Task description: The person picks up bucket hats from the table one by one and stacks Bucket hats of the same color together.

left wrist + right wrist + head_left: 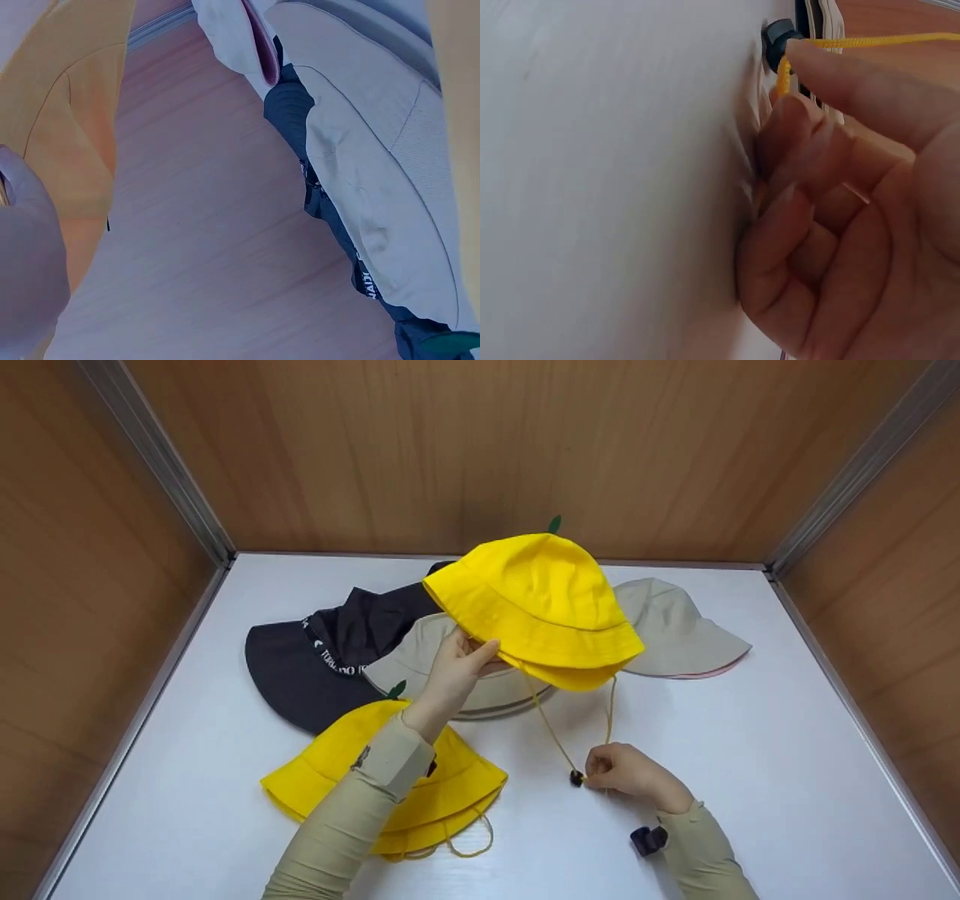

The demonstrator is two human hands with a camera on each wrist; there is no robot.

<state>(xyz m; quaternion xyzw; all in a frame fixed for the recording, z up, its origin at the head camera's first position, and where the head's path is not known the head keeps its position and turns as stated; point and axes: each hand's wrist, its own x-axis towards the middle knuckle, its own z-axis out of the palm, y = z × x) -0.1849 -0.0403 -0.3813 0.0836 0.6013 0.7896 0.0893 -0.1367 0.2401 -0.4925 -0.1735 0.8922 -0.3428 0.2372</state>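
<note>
A yellow bucket hat (540, 592) with a small green leaf on its crown is held up above the table. My left hand (456, 667) grips its brim at the left edge; in the left wrist view part of that hat (82, 97) shows beside the thumb. Two ends of a yellow chin cord (551, 724) hang from the brim. Low on the right, my right hand (634, 771) pinches the cord beside a black cord lock (576, 778). The right wrist view shows the cord lock (780, 45) just beyond the fingertips, the other fingers curled in.
Another yellow bucket hat (330, 750) lies front left, partly under my left forearm. Behind are a black hat (285, 675) with white lettering and a beige hat (409, 652). A second beige hat (660, 630) lies back right. Wooden panels (480, 457) enclose the white table (787, 780).
</note>
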